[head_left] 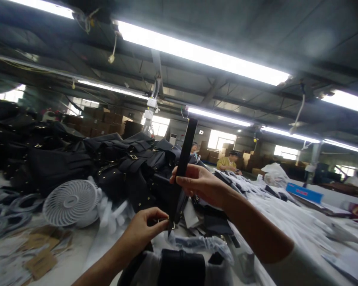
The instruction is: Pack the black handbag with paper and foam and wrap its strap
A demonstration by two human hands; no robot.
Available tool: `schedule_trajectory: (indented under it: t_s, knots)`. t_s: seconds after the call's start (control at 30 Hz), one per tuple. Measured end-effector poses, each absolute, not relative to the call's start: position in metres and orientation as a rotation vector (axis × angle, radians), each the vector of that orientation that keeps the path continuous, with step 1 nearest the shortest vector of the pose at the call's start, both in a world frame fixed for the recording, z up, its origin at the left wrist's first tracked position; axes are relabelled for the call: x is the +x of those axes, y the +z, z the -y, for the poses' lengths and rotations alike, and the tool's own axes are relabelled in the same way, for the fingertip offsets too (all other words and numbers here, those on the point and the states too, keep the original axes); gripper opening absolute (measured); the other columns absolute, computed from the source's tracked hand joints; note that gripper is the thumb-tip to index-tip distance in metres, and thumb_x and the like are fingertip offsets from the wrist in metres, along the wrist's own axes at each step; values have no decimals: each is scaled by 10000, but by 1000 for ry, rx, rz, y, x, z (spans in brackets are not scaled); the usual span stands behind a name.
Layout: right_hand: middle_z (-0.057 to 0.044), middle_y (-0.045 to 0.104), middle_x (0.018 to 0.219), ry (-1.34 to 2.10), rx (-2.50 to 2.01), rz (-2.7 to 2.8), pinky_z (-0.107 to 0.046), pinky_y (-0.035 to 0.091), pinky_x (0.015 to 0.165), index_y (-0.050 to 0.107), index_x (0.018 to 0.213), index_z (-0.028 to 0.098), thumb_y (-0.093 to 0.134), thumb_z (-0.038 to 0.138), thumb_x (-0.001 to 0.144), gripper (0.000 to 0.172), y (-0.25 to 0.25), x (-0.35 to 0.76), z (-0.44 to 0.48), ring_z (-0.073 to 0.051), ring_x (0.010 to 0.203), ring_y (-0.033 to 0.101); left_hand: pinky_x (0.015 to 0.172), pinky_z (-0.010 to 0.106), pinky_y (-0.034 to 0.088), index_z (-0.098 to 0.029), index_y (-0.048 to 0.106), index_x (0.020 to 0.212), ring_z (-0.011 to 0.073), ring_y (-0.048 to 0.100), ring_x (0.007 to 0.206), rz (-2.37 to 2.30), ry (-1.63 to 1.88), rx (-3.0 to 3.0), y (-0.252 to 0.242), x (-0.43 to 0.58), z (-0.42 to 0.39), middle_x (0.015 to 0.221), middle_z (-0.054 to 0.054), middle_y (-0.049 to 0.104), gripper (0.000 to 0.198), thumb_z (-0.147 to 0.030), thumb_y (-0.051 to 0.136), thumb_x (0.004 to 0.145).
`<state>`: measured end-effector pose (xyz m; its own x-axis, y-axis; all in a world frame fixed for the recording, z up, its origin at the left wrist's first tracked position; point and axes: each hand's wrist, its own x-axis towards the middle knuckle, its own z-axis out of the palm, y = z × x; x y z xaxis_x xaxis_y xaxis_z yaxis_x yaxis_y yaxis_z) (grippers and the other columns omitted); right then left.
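A flat black strap (187,145) stands nearly upright in front of me, its top end in the air. My right hand (195,180) pinches it around mid-length between thumb and fingers. Lower down, my left hand (150,225) is closed with thumb and forefinger on a small gold-coloured buckle (172,226) at the strap's lower part. Below both hands is a black bag (182,267), seen only in part at the bottom edge. Clear plastic wrap (201,244) lies just behind the bag, and whether it is attached there I cannot tell.
Black bags with gold fittings (134,157) are heaped behind and to the left. A white fan (71,202) stands left, near brown tags (41,262). White wrapped pieces (274,214) spread to the right, by a blue box (304,193). A person in yellow (226,162) sits farther back.
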<state>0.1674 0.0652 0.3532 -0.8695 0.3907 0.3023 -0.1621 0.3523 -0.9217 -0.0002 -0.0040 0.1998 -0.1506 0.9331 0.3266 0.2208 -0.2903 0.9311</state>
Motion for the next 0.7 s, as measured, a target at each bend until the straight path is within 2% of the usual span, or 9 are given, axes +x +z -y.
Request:
schedule_trajectory:
  t_s: [0.07, 0.13, 0.23, 0.3, 0.33, 0.47, 0.6, 0.7]
  knots:
    - [11, 634, 817, 1543, -129, 2141, -147, 400, 505, 697, 1033, 184, 801, 334, 774, 316, 358, 171, -68, -36, 550, 500, 795, 309, 479, -167, 750, 916, 245, 676, 880, -1269, 1483, 1440, 200, -1, 5, 875, 71, 760, 410, -521, 758, 710]
    - [29, 610, 767, 1598, -67, 2115, -128, 424, 531, 705, 1052, 192, 798, 328, 789, 311, 358, 176, -71, -38, 588, 534, 727, 287, 466, -165, 757, 955, 221, 662, 817, -1264, 1477, 1372, 201, -2, 8, 849, 66, 758, 463, -545, 772, 690]
    - [8, 667, 932, 1717, 34, 1974, -120, 477, 620, 711, 968, 207, 826, 319, 763, 260, 355, 182, -75, -42, 701, 590, 621, 255, 405, -172, 766, 978, 161, 585, 682, -1308, 1451, 1337, 204, -4, 13, 834, 55, 756, 470, -546, 771, 694]
    - [3, 675, 1021, 1755, 68, 1845, -128, 496, 646, 698, 911, 213, 842, 345, 740, 260, 353, 186, -78, -44, 722, 597, 658, 254, 408, -185, 767, 995, 149, 567, 694, -1290, 1443, 1329, 206, -6, 18, 873, 52, 758, 428, -497, 777, 702]
    - [9, 675, 998, 1765, 71, 1790, -128, 494, 632, 689, 898, 215, 838, 368, 741, 265, 352, 187, -79, -40, 696, 586, 698, 258, 417, -195, 764, 1012, 156, 579, 737, -1263, 1436, 1327, 206, -7, 20, 904, 48, 756, 413, -452, 793, 689]
    - [45, 583, 774, 1727, 15, 1706, -123, 413, 527, 682, 918, 210, 762, 480, 799, 306, 345, 193, -85, -29, 554, 448, 762, 275, 435, -207, 750, 1045, 211, 612, 890, -1084, 1395, 1357, 205, -10, 30, 945, 35, 729, 491, -293, 845, 571]
    - [37, 493, 656, 1486, -247, 2000, -159, 270, 457, 719, 897, 146, 683, 545, 842, 404, 335, 205, -87, -52, 535, 360, 860, 326, 457, -193, 742, 1001, 245, 628, 940, -1160, 1541, 1329, 200, -10, 33, 956, 58, 730, 401, -388, 809, 657]
    - [20, 528, 632, 1226, -494, 2319, -185, 271, 488, 724, 820, 118, 678, 532, 843, 417, 326, 214, -81, -68, 559, 401, 855, 330, 472, -185, 730, 979, 254, 637, 942, -1147, 1570, 1331, 197, -8, 33, 953, 66, 727, 400, -413, 818, 662]
